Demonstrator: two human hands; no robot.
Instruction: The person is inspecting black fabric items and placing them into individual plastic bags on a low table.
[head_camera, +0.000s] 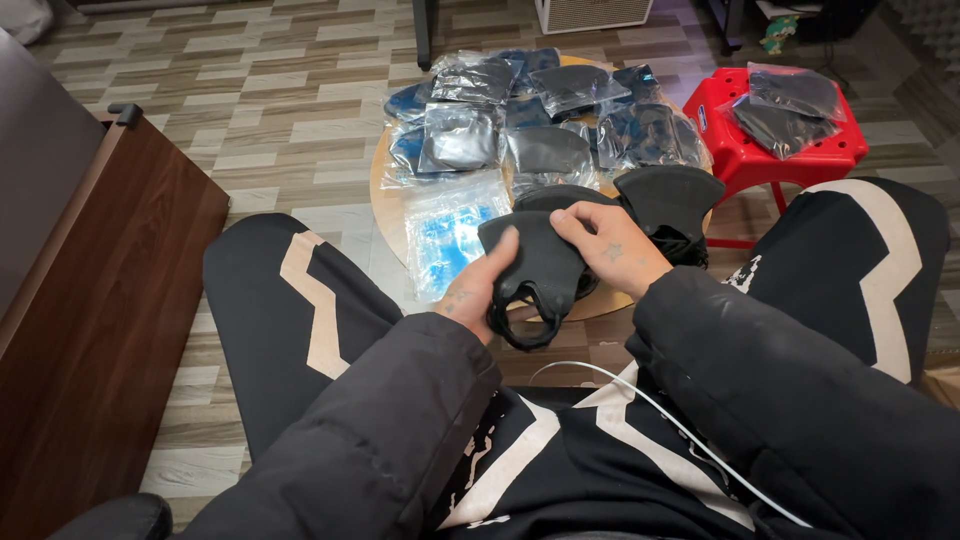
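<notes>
I hold a black fabric face mask (540, 262) above my lap with both hands. My left hand (478, 288) grips its lower left side, thumb on top, and the ear loops hang below. My right hand (612, 248) pinches the mask's upper right edge. Just beyond it, a stack of loose black masks (668, 200) rests on a low round wooden table (378, 190). Several clear bags of black masks (520, 110) cover the far part of that table, and an empty clear bag with blue print (445, 235) lies at its near left.
A red plastic stool (735, 150) at the right carries two more bagged masks (790, 105). A dark wooden cabinet (90, 320) stands at the left. My knees in black trousers flank the table, and a white cable (640, 400) crosses my lap.
</notes>
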